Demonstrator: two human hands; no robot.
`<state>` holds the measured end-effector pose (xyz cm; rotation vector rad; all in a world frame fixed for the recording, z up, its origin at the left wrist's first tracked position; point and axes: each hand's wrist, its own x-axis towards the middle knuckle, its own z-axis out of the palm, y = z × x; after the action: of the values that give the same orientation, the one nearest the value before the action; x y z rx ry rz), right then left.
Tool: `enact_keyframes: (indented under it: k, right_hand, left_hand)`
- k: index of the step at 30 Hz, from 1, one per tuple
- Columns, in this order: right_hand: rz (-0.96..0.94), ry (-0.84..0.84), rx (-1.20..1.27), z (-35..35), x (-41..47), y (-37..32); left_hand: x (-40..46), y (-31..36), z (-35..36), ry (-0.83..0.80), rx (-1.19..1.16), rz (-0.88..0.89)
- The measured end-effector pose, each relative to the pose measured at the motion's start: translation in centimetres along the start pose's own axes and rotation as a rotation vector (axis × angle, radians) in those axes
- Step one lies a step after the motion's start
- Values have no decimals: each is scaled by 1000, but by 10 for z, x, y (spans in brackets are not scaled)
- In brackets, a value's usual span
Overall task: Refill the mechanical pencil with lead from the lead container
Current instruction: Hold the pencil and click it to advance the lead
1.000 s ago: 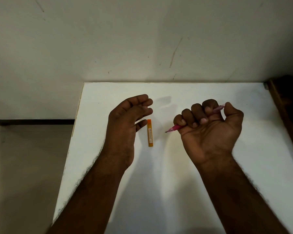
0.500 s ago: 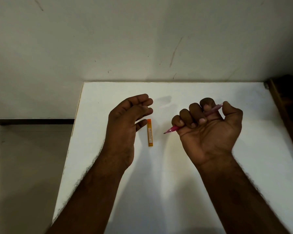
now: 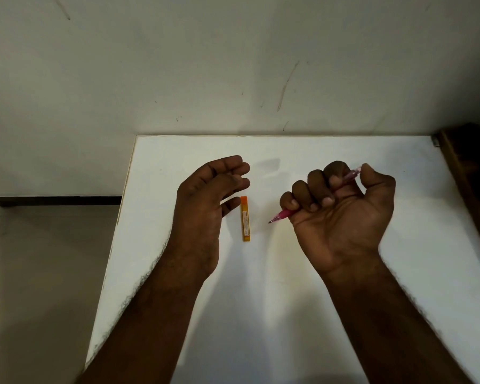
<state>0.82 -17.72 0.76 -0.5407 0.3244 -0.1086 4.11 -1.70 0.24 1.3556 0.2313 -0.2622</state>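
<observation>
My right hand point(image 3: 341, 217) is turned palm up above the white desk point(image 3: 330, 286), and its grip is closed around the mechanical pencil point(image 3: 281, 215). All four fingers are curled over the barrel, and the thumb stands up beside the back end. The pencil is pink and a little transparent. It lies across my palm at a slant: the thin pointed tip comes out at the lower left, past my little finger, and the back end shows at the upper right, between my index finger and my thumb. The middle of the barrel is hidden under my fingers, so I cannot tell whether it has a clip there.

My left hand point(image 3: 205, 206) is beside it, with its back toward the camera. The fingers are loosely bent and hold nothing, so this grip is open. I cannot tell whether it touches the desk.

The lead container point(image 3: 245, 218) lies flat on the desk between my two hands, just beside the fingers of my left hand and not touching them. It is a narrow, long orange case. Its far end is a stronger orange, like a cap, and a pale label with small print runs along its length; the print is too small to read. The pencil tip points toward the container but stays apart from it.

The desk stands against a pale wall point(image 3: 233, 65) with some thin marks. At the right edge there is dark wooden furniture point(image 3: 471, 167).
</observation>
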Motion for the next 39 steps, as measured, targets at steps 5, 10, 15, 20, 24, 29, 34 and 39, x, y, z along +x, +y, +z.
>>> enact_keyframes:
  k: [5, 10, 15, 20, 24, 29, 34, 39]
  right_hand:
    - [4, -31, -20, 1, -1, 0]
    - [-8, -42, -60, 5, -1, 1]
    - [-19, -38, -83, 6, -2, 1]
    - [-18, -67, -89, 8, -2, 2]
    - [-35, -77, -116, 10, -2, 2]
    - [-42, -71, -134, 10, -2, 2]
    - [-32, -70, -139, 10, -2, 2]
    - [-5, -71, -106, 11, -2, 1]
  left_hand:
    - [0, -1, 0, 4, 4, 1]
    - [1, -1, -1, 8, 13, 1]
    - [1, -2, 0, 6, 16, 2]
    - [1, -1, 0, 3, 13, 1]
    - [1, -1, 0, 2, 15, 1]
    - [1, -2, 0, 4, 30, 5]
    - [1, -1, 0, 5, 33, 6]
    - [1, -1, 0, 7, 30, -1]
